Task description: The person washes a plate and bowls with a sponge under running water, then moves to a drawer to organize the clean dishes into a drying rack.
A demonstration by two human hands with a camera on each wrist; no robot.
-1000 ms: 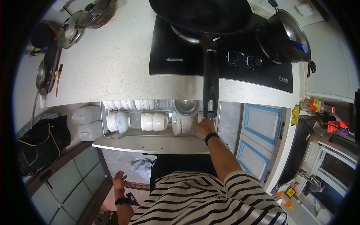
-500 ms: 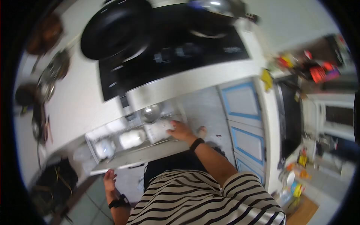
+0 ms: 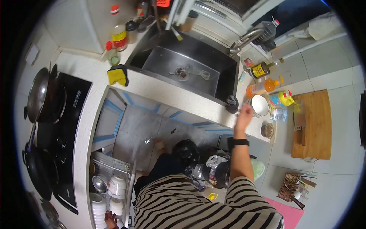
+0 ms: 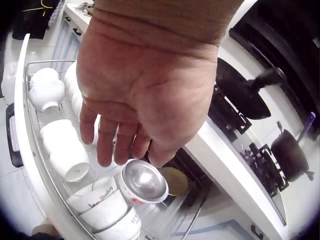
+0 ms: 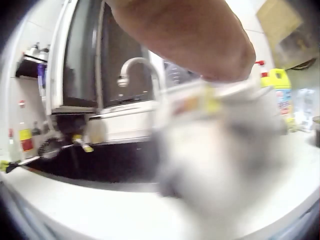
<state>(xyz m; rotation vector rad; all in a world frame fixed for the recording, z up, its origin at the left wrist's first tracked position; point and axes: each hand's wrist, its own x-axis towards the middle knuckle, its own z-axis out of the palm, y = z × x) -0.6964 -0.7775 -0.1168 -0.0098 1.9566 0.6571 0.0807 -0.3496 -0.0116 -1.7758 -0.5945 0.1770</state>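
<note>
My right hand (image 3: 244, 116) reaches over the counter edge, its fingers at the left side of a white bowl (image 3: 260, 105). In the right wrist view the hand (image 5: 195, 40) crosses the top, above a blurred whitish shape (image 5: 220, 150) that hides part of the sink. My left hand (image 3: 111, 220) hangs over the pulled-out dish drawer, fingers loose and holding nothing. In the left wrist view its palm (image 4: 145, 95) shows above stacked white bowls (image 4: 105, 210), white cups (image 4: 65, 150) and a metal bowl (image 4: 145, 180) set in a patterned one.
A dark sink (image 3: 187, 65) with a faucet (image 3: 246, 40) lies ahead. Beside the bowl stand an orange bottle (image 3: 263, 87), a yellow bottle (image 3: 280, 99) and a small jar (image 3: 267, 130). Black bags (image 3: 185, 152) sit on the floor; the stove (image 3: 63, 133) is at left.
The view has swung right from the stove to the sink. My right hand has left the bowls in the drawer and reached to the counter bowl. The left hand is now over the drawer.
</note>
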